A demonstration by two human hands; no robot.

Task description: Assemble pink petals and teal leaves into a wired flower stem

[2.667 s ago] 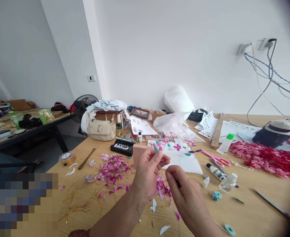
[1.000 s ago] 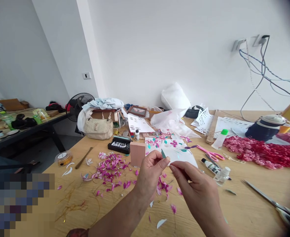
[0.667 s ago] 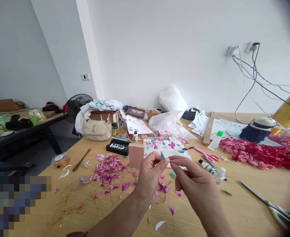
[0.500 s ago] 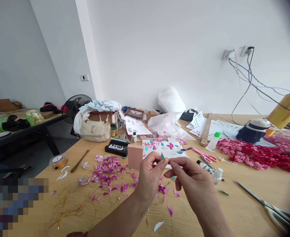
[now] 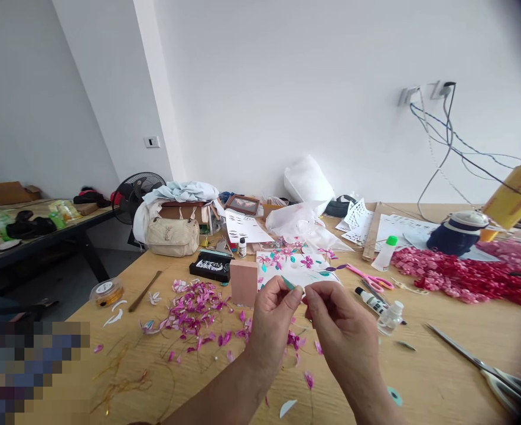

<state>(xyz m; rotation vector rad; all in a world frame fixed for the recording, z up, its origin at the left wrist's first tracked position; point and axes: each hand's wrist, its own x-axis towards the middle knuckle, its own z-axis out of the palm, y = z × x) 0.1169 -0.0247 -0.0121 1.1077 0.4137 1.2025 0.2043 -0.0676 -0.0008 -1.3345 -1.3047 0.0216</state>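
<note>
Above the front middle of the wooden table, my left hand pinches a small green leaf piece between thumb and forefinger. The leaf's pointed end sticks up to the left. My right hand is close beside it on the right, its thumb and fingers pressed together near the leaf's lower end. What those fingertips hold is too small to make out. Beyond both hands lies a white sheet with pink flowers and green leaves. A pile of magenta petals spreads left of my left hand.
A pinkish block stands behind the petals. Right of my hands are a small clear bottle, a dark-labelled bottle, pink scissors and large scissors. Red and pink flower bunches lie farther right. A round container sits left.
The fingers of my right hand have drawn closer together, and the leaf in my left hand now tilts left. A teal ring shows beside my right wrist.
</note>
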